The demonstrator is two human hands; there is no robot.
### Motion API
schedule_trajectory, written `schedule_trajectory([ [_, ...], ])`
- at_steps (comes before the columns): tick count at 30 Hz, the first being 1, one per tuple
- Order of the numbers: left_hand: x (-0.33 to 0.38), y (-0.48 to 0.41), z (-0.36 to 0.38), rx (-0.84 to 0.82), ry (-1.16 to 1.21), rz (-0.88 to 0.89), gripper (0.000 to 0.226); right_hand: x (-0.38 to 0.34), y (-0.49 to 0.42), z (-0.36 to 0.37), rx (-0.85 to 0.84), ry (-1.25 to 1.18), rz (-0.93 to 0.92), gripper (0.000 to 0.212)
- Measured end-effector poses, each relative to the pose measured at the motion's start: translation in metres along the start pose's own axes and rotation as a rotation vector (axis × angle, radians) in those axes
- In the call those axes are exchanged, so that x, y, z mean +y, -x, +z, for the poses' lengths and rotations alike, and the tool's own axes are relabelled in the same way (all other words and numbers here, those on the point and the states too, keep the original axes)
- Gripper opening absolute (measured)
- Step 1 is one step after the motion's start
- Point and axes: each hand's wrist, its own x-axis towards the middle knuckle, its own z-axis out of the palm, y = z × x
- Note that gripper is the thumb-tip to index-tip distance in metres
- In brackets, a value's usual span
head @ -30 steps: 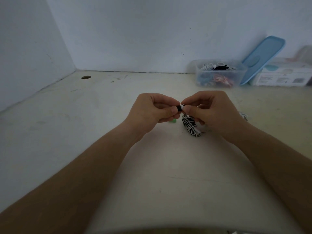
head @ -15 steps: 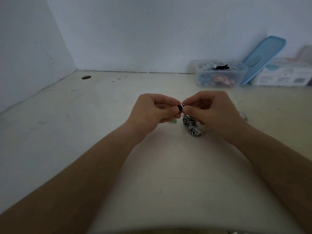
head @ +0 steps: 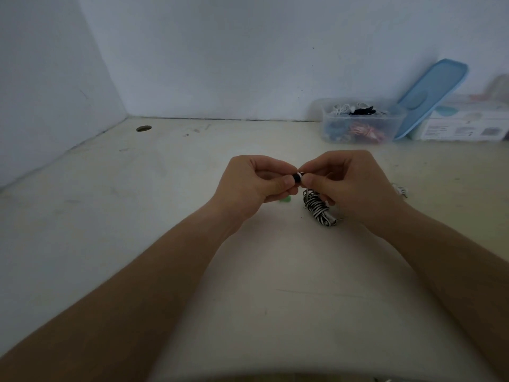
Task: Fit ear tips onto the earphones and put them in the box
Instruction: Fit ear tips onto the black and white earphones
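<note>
Two hands (head: 254, 186) (head: 355, 186), one ear tip (head: 296, 178), one earphone set (head: 318, 206), one box (head: 328, 124), one lid (head: 432, 95).

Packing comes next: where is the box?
In the head view, the clear plastic box stands back right by the wall, the blue lid leaning beside it.

Ear tip (head: 296, 178) at the fingers (head: 285, 183): black. Earbud (head: 302, 178) beside it: white. Cable coil (head: 318, 208) below fingers: black-and-white striped. Lid (head: 432, 92) far beyond: light blue.

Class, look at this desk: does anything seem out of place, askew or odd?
The blue lid is off the clear box, leaning tilted beside it. A green piece lies loose by the left hand. Nothing looks spilled or damaged.
</note>
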Motion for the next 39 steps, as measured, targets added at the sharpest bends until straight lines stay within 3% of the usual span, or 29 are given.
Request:
schedule_trajectory([
  [16,0.004,-0.003,0.003,-0.096,-0.094,0.201,0.026,-0.010,0.000,-0.012,0.053,0.002,0.032,0.010],
  [22,0.000,-0.003,0.008,-0.063,-0.155,0.219,0.025,-0.008,-0.001,-0.021,0.103,0.408,-0.020,0.011],
  [24,0.001,-0.003,0.012,-0.049,-0.162,0.227,0.025,-0.015,0.001,-0.026,-0.005,0.509,0.022,0.011],
  [27,0.002,-0.001,0.019,-0.041,-0.167,0.237,0.026,-0.023,0.005,-0.019,-0.216,0.785,0.116,0.045],
  [30,0.003,0.002,0.023,-0.022,-0.184,0.237,0.025,-0.028,0.006,-0.007,-0.281,1.011,0.162,0.048],
  [34,0.003,0.003,0.025,0.038,-0.188,0.239,0.025,-0.033,0.004,-0.013,-0.284,0.935,0.154,0.028],
  [39,0.017,-0.008,0.029,0.026,-0.247,0.218,0.023,-0.046,-0.003,-0.040,-0.262,0.647,0.126,0.026],
])
